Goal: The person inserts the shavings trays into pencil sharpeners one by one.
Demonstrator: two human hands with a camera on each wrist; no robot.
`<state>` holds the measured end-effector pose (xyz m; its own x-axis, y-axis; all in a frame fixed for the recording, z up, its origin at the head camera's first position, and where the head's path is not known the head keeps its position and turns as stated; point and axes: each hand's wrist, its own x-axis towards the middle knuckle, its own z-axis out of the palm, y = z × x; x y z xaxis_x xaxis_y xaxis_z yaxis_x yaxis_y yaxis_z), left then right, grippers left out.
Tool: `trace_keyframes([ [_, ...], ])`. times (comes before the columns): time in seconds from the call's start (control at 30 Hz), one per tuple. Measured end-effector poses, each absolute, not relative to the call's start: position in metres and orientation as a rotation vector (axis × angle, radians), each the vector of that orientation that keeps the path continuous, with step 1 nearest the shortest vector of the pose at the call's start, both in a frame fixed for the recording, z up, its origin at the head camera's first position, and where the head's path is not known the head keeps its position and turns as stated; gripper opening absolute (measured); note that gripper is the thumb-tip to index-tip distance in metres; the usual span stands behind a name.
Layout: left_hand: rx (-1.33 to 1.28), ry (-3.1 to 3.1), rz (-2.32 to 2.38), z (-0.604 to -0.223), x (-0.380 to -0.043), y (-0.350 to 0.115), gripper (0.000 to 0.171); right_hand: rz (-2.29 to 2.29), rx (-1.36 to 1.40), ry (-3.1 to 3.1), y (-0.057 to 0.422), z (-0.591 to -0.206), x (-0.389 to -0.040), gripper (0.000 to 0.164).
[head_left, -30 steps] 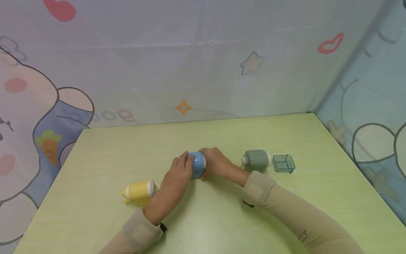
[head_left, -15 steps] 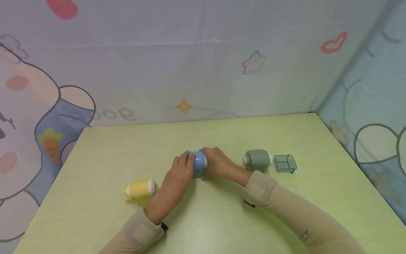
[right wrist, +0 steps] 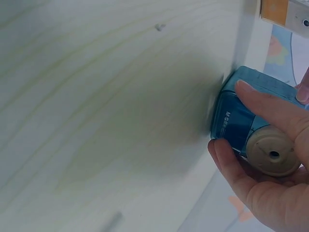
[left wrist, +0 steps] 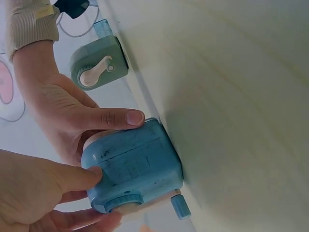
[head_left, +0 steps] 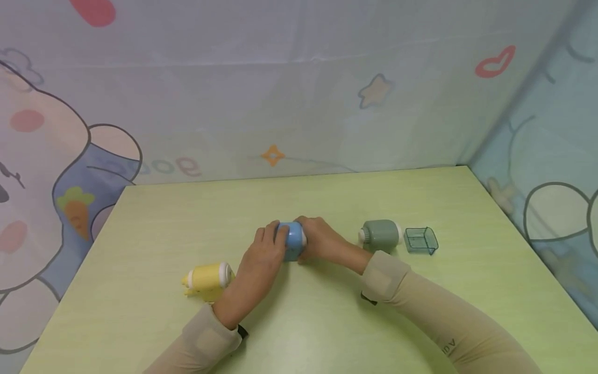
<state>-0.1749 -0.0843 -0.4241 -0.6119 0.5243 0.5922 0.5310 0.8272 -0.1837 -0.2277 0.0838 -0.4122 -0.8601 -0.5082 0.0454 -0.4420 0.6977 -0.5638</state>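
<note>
A blue hand-crank pencil sharpener [head_left: 294, 242] stands on the table between both hands. My left hand [head_left: 265, 258] grips its left, crank side, with the thumb on the body in the left wrist view; the crank knob [left wrist: 181, 207] juts out below. My right hand [head_left: 322, 239] holds the opposite end, thumb and fingers around the round pale pencil-hole face [right wrist: 273, 151] in the right wrist view. Beside my left forearm sits a yellow pencil sharpener [head_left: 206, 280]. To the right is a green pencil sharpener [head_left: 380, 235], its pale crank [left wrist: 96, 71] visible in the left wrist view.
A clear teal drawer [head_left: 421, 240] lies right of the green sharpener. The pale yellow-green table [head_left: 299, 322] ends at the back against a printed cloth wall [head_left: 317, 114], and another cloth [head_left: 556, 135] hangs on the right.
Both hands stay on the blue pencil sharpener with almost no movement. The whole head view has shifted slightly; the other things keep their places on the table.
</note>
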Motion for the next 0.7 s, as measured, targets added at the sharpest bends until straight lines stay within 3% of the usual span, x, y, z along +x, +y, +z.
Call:
trace_keyframes([
  [0.7,-0.725,-2.407,-0.062,-0.416,-0.175,-0.077,0.064,-0.874,-0.798,2.762,0.099,-0.383,-0.225,0.085],
])
